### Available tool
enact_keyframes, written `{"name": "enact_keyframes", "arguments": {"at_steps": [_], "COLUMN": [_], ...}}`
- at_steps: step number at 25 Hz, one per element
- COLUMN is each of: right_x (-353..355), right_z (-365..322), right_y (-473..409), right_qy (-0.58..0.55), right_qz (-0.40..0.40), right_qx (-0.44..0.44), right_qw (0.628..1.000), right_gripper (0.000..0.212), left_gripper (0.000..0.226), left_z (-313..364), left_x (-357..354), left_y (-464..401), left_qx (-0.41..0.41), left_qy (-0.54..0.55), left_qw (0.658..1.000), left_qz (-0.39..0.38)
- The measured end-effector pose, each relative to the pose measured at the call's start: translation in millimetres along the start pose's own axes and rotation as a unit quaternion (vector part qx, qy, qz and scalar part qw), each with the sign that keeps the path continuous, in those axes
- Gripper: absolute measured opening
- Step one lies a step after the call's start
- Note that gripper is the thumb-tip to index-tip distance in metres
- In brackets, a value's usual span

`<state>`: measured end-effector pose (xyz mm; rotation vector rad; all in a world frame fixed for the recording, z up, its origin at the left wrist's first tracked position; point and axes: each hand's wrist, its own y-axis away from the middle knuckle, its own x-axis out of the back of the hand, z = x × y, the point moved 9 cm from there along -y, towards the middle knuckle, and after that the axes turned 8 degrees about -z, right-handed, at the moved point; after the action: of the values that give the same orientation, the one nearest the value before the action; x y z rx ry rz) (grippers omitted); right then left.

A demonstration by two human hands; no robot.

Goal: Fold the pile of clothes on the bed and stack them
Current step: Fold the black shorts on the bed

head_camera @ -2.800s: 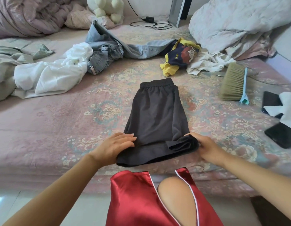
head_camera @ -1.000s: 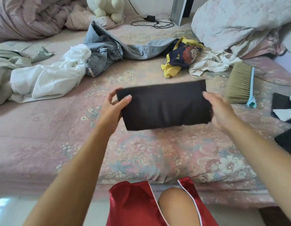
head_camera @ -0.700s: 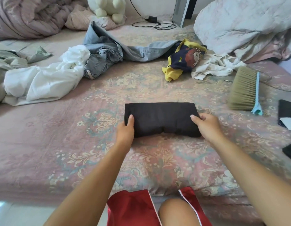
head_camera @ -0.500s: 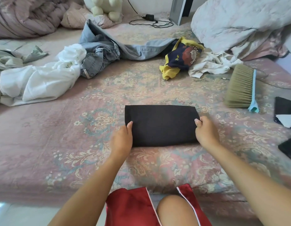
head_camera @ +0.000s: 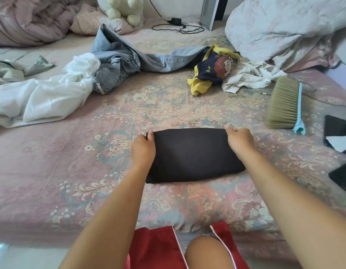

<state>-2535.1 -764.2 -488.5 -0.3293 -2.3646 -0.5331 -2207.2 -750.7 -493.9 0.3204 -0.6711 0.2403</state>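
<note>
1. The folded black garment (head_camera: pixel 193 155) is lying flat on the floral bedspread (head_camera: pixel 71 171), in the middle of the near half of the bed, straight ahead of the person.
2. Its long axis is running left to right across the view, so each short end is sitting under one hand; the far edge is lying just at the fingertips.
3. The left hand (head_camera: pixel 143 147) is resting on the left end with fingers curled over the far left corner, apparently pinching the cloth there.
4. The right hand (head_camera: pixel 239 139) is covering the far right corner with fingers bent down onto it; whether it is truly gripping the cloth cannot be told.
5. Both hands are standing equally near; neither has the advantage for a lift or a further fold.
6. Against the frame half a second back, both hands are now sitting further up, at the far corners instead of the near ones, and the garment is bulging slightly.
7. Unfolded items are waiting beyond: the jeans (head_camera: pixel 117 68), the white garment (head_camera: pixel 46 96) and the yellow and navy top (head_camera: pixel 213 68). No stack is visible yet.
</note>
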Motion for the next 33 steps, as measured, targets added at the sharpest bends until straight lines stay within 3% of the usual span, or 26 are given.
{"name": "enact_keyframes", "arguments": {"at_steps": [6, 9, 11, 13, 15, 16, 17, 19, 20, 24, 30, 32, 33], "right_x": [-3.4, -5.6, -7.4, -11.0, -18.3, -28.8, -45.1, -77.8, -87.3, -92.9, -78.0, -68.7, -64.6], "right_z": [-9.7, -20.1, -26.3, -35.7, -65.0, -78.7, -83.6, -60.9, -38.7, -5.8, 1.4, 8.3, 8.4], "right_y": [-9.3, -2.9, -4.8, 0.2, 29.1, 51.3, 68.1, 74.1, 68.6, 46.6, 50.3, 53.3, 56.1], "right_qy": [0.007, 0.107, 0.193, 0.301, 0.347, 0.344, 0.359, 0.421, 0.448, 0.462, 0.436, 0.438, 0.440], "right_qz": [0.082, 0.112, 0.090, 0.075, 0.136, 0.137, 0.096, -0.054, -0.107, -0.146, -0.174, -0.178, -0.176], "right_qx": [0.095, 0.166, 0.181, 0.186, 0.289, 0.357, 0.398, 0.366, 0.323, 0.288, 0.284, 0.272, 0.272], "right_qw": [0.992, 0.974, 0.960, 0.932, 0.882, 0.858, 0.839, 0.828, 0.827, 0.826, 0.836, 0.838, 0.838], "right_gripper": [0.012, 0.012, 0.018, 0.023, 0.036, 0.044, 0.053, 0.071, 0.077, 0.088, 0.081, 0.089, 0.093], "left_gripper": [0.037, 0.038, 0.039, 0.043, 0.050, 0.055, 0.060, 0.062, 0.063, 0.062, 0.061, 0.059, 0.062], "left_z": [2.3, 5.6, 6.9, 15.9, 39.2, 58.4, 71.7, 70.0, 58.0, 15.2, -7.9, -21.5, -18.0], "left_x": [-11.2, -13.7, -17.5, -17.5, -13.0, -14.7, -23.8, -61.4, -81.6, -105.3, -71.2, -57.8, -50.8], "left_y": [-1.8, 0.5, -1.1, -0.8, 4.2, 15.2, 27.9, 47.1, 53.4, 39.7, 27.2, 26.5, 27.8], "left_qx": [-0.037, -0.047, -0.065, -0.078, -0.132, -0.206, -0.283, -0.355, -0.359, -0.298, -0.208, -0.172, -0.194], "left_qy": [-0.116, -0.172, -0.243, -0.358, -0.405, -0.383, -0.342, -0.299, -0.324, -0.409, -0.457, -0.513, -0.537], "left_qw": [0.992, 0.983, 0.968, 0.930, 0.901, 0.893, 0.890, 0.885, 0.872, 0.848, 0.851, 0.824, 0.809], "left_qz": [0.042, 0.043, 0.022, 0.026, 0.088, 0.113, 0.099, -0.033, -0.080, -0.156, -0.154, -0.167, -0.139]}}
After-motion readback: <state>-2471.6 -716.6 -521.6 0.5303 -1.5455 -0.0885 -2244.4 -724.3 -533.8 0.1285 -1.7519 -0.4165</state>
